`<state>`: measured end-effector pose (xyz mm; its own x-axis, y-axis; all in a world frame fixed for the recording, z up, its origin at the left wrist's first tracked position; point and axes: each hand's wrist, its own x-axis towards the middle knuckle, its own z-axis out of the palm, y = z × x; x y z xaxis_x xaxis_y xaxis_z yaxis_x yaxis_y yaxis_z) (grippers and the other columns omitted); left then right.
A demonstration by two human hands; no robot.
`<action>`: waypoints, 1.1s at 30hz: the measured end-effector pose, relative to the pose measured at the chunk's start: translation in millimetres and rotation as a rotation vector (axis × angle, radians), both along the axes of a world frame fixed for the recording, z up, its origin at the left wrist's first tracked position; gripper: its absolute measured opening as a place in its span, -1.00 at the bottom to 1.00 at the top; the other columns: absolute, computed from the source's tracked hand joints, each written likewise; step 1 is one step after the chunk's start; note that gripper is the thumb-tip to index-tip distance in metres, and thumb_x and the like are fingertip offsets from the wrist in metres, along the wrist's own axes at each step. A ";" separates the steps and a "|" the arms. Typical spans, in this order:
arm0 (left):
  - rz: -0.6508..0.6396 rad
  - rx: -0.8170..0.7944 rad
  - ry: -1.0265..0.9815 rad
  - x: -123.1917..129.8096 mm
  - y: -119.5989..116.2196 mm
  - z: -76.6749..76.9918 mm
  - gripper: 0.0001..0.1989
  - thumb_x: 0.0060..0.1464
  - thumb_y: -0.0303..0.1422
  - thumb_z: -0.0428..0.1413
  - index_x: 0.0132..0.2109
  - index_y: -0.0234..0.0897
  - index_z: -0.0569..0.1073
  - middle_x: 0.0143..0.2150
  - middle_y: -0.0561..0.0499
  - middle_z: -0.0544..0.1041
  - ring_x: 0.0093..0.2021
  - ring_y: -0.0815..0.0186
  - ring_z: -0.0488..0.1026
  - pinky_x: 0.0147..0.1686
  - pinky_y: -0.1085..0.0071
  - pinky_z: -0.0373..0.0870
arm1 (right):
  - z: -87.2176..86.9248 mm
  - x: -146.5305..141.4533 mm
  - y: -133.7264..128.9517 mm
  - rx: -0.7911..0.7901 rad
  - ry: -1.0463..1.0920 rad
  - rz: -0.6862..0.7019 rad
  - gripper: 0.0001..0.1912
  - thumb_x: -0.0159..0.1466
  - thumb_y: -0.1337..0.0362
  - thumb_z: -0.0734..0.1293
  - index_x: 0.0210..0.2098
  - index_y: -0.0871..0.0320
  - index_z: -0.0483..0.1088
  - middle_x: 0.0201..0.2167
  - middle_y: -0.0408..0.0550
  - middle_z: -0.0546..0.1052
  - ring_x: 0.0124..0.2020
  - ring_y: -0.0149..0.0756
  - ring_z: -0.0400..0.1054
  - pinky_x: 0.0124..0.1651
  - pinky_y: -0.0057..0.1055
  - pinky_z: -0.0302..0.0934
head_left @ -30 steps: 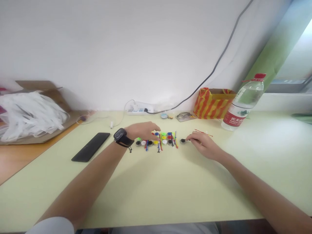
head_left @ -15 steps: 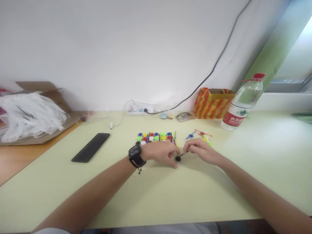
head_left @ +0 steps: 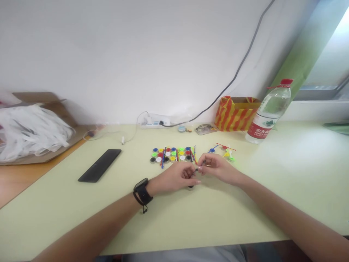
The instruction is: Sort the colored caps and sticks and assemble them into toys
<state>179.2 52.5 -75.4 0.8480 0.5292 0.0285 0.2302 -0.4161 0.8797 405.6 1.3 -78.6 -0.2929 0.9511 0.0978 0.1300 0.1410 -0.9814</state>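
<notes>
A thin black plastic stick runs between my two hands, partly covered by fingers. My left hand, with a black watch on its wrist, is curled closed around its lower end. My right hand pinches the upper part between thumb and fingers. Just below my left fingertips shows the edge of a black disc; whether it joins the stick is hidden. Behind my hands lie rows of coloured round discs with thin coloured sticks across them. Beyond my right hand are several disc-and-stick pieces, one with a blue disc.
A black phone-like slab lies at left, near a cardboard box of white strips. Along the wall are a power strip, a striped bag and a tall water bottle. A grey cable hangs down the wall.
My left hand has turned and closed around the stick, and my right hand has come closer to it. The black disc, earlier in plain sight between my hands, is now mostly covered by left fingers.
</notes>
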 end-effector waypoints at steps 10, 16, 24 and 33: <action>0.195 -0.100 -0.117 -0.4 -0.8 -18.1 -0.62 0.11 -0.05 0.30 -0.12 -0.28 0.57 -0.37 0.08 0.40 -0.43 0.41 0.32 -0.47 0.49 0.30 | -5.2 0.3 2.0 -0.046 0.055 0.019 -0.67 0.29 -0.01 0.46 -0.18 0.10 0.43 -0.30 -0.07 0.61 -0.24 -0.27 0.51 -0.04 -0.22 0.41; 0.192 -0.338 -0.171 -1.6 2.1 -20.7 -0.59 0.04 -0.05 0.36 -0.14 -0.29 0.56 -0.20 -0.03 0.56 -0.31 0.33 0.53 -0.35 0.40 0.56 | -5.7 2.3 0.9 -0.030 0.000 -0.005 -0.65 0.21 -0.01 0.53 -0.27 0.13 0.48 -0.35 -0.07 0.59 -0.31 -0.27 0.50 -0.14 -0.26 0.42; 0.131 -0.433 -0.131 -7.0 11.9 -13.9 -0.62 0.05 -0.12 0.38 -0.13 -0.33 0.66 -0.19 -0.13 0.67 -0.16 0.23 0.60 -0.05 0.29 0.55 | -2.8 3.2 0.4 -0.006 0.123 -0.120 -0.74 0.16 0.09 0.57 -0.30 0.12 0.57 -0.32 -0.07 0.59 -0.28 -0.22 0.52 -0.08 -0.17 0.47; 0.121 -0.476 -0.151 -9.9 17.2 -16.1 -0.66 0.04 -0.22 0.39 -0.07 -0.31 0.66 -0.10 -0.16 0.69 -0.09 0.22 0.62 -0.01 0.33 0.50 | -3.4 -1.9 -6.7 0.004 0.011 0.080 -0.77 0.22 0.10 0.54 -0.26 0.12 0.62 -0.35 -0.01 0.66 -0.30 -0.20 0.54 -0.17 -0.26 0.40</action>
<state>169.3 69.7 -91.5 0.7849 0.6074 -0.1226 0.1081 0.0607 0.9923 403.8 -5.5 -81.9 -0.3665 0.9244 0.1053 0.1072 0.1544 -0.9822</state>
